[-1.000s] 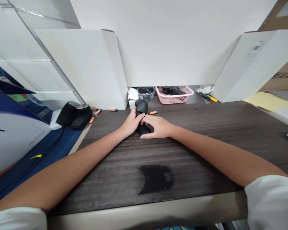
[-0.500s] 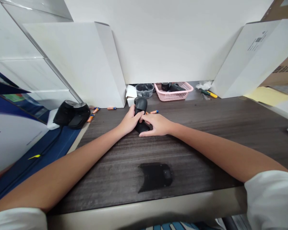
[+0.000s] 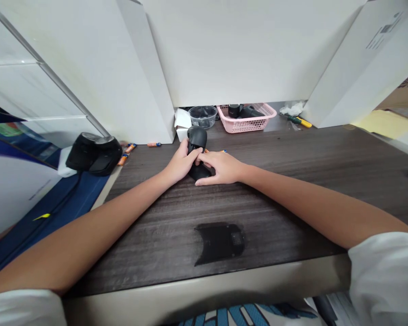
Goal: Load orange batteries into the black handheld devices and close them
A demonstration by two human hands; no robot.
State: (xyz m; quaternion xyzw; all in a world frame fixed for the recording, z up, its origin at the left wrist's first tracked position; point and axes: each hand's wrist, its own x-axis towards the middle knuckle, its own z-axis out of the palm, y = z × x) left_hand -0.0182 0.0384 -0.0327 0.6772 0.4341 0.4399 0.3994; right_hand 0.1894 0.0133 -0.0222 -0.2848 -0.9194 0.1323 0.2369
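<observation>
A black rounded device [image 3: 197,137], shaped somewhat like a computer mouse, stands on end at the middle of the table. My left hand [image 3: 181,164] is wrapped round its left side, the thumb lying across its front. My right hand [image 3: 222,167] grips it from the right: the fingertips meet the left thumb at the device's middle, and the right thumb reaches toward its lower end. The fingers hide the device's midsection. Nearer to me lies a thin black cover [image 3: 219,243], one end rounded with a small grid, the other end curved inward.
Orange batteries [image 3: 154,145] lie at the back left, and another shows partly behind my right hand. A small white box [image 3: 182,123], a clear round tub [image 3: 203,116] and a pink basket [image 3: 245,127] with black items line the back. A yellow-green handled tool [image 3: 302,122] lies right. A black double-topped device [image 3: 94,154] stands left.
The view has tipped slightly, so the table and everything on it sit a little higher in the picture. Both hands keep nearly the same grip on the black device.
</observation>
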